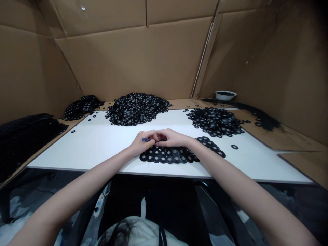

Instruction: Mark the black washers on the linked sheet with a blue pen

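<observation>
A sheet of joined black rings (169, 158) with pale centres lies flat near the front edge of the white board, partly under my hands. My left hand (142, 144) is closed in a pinch at the sheet's upper left, with a small dark-blue piece (146, 139) showing between thumb and fingers. My right hand (174, 137) meets it, fingertips closed on the black rings at the sheet's far edge. The fingertips touch each other, and what exactly is pinched between them is partly hidden.
A big heap of loose black rings (135, 108) stands behind, a smaller ring pile (215, 120) at right. Dark bundles (82, 106) lie left. A white bowl (225, 96) of dark bits and dark strands (258, 114) sit back right. Cardboard walls (133, 61) enclose the table.
</observation>
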`<action>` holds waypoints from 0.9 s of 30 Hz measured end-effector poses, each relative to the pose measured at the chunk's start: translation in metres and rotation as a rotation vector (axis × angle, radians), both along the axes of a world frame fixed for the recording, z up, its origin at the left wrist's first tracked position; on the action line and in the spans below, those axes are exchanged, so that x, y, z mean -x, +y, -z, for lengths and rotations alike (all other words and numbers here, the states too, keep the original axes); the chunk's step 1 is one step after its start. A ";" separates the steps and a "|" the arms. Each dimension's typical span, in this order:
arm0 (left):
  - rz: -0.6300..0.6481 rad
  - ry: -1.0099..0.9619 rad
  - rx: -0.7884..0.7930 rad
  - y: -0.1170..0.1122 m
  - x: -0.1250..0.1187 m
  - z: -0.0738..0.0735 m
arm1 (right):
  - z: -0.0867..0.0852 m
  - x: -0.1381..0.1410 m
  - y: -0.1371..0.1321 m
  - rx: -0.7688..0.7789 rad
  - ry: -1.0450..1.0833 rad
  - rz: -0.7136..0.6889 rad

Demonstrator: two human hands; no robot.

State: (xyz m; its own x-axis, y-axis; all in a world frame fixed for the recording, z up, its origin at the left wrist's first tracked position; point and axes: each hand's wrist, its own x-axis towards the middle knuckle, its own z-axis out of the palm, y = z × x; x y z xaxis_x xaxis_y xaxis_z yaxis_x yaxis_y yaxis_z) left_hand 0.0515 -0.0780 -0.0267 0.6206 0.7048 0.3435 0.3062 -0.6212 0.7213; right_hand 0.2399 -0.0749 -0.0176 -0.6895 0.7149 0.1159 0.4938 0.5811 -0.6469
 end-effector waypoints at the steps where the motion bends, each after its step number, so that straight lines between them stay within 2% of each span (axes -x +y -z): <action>1: 0.001 -0.001 0.000 0.000 0.000 0.001 | 0.000 0.000 0.000 0.001 -0.005 0.002; 27: 0.007 -0.011 0.003 0.004 0.001 0.006 | -0.003 0.001 -0.002 0.006 -0.009 0.010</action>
